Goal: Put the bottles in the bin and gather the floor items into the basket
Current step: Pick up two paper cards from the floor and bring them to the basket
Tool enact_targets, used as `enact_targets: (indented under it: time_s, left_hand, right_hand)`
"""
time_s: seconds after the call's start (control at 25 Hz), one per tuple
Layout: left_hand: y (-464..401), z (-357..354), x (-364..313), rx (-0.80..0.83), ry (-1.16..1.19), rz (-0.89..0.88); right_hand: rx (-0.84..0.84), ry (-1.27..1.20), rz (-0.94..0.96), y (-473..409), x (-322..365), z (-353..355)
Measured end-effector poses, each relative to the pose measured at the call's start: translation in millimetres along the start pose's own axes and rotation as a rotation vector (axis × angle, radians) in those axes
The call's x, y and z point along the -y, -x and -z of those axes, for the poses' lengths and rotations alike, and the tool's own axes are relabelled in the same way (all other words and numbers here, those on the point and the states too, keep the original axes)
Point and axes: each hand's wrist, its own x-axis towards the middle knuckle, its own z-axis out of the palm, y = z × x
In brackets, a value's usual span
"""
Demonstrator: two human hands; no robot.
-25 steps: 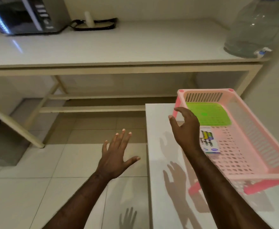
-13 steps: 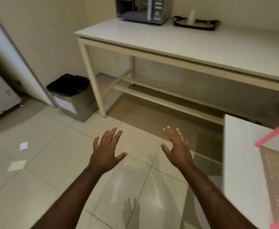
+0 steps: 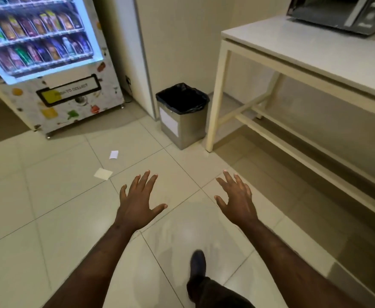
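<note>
I see my left hand and right hand bare, with no rings, no watch and no sleeves on the forearms. Short pale nails tip the fingers. Below, a dark trouser leg ends in a dark shoe.

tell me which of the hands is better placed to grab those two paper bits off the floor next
Probably the left hand. Both scraps, the white slip and the cream square, lie ahead on its side, while the right hand hovers farther off toward the table. Both hands are open and empty.
</note>
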Motion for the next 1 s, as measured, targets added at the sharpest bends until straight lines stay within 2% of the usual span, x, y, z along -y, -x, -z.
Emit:
enact_targets:
  time_s: [0.48,0.72,1.0]
  left_hand:
    - [-117.8,16.8,139.3,-0.062,0.059,0.259]
    - [-157.5,25.3,253.5,-0.092,0.061,0.385]
    - [-230.5,59.4,414.3,-0.076,0.061,0.341]
  right_hand:
    - [0.207,-0.008,0.217,-230.8,86.8,-72.4]
    - [0.261,0.022,0.331,-329.5,171.4,-125.8]
    - [0.202,-0.081,0.227,-422.2,299.9,-184.6]
